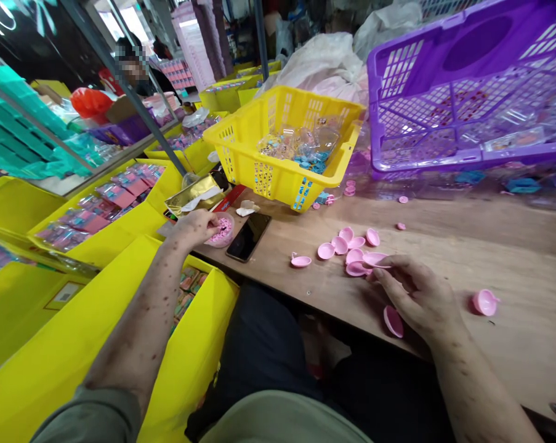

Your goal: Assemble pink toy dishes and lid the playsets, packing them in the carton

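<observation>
R hand (414, 295) fingers pinch pink shell (374, 258) just right of phone (249, 236); L hand (195, 226) fingertips curled into pink bowl (222, 232) left of phone.

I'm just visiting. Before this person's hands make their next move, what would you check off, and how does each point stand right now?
1. Left hand reaches the small bowl of pink bits: ok, fingers at its rim.
2. Right hand has a pink shell: ok, fingertips on one.
3. More shells within reach: ok, a cluster lies beside the right hand.
4. Phone out of the way: not ok, it lies right next to the bowl.
5. Left hand has picked up a bit: cannot tell.
</observation>
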### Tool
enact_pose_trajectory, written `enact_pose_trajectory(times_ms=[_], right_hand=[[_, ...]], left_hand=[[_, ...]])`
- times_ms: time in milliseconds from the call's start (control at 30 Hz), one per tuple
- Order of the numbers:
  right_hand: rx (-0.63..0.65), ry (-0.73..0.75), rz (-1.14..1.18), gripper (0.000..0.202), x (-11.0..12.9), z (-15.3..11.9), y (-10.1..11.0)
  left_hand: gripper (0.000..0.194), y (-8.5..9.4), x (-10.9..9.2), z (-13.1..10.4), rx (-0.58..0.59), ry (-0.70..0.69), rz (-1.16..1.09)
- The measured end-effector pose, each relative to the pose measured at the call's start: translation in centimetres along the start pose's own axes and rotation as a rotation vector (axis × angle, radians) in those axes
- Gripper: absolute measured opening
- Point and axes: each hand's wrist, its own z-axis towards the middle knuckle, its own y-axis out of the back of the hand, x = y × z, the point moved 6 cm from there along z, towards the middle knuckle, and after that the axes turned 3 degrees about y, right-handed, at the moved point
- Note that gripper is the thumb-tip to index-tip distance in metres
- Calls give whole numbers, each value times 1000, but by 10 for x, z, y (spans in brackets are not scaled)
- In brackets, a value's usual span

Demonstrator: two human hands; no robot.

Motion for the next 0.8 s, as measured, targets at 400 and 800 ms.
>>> enact_pose_trajectory(times_ms=[400,800], right_hand=[[10,25,22,38,7,3,1],[249,48,516,33,31,-3,-19]], left_hand=[[27,25,2,-25,-224,72,-313],[14,-18,-247,-85,173,-555,-931]])
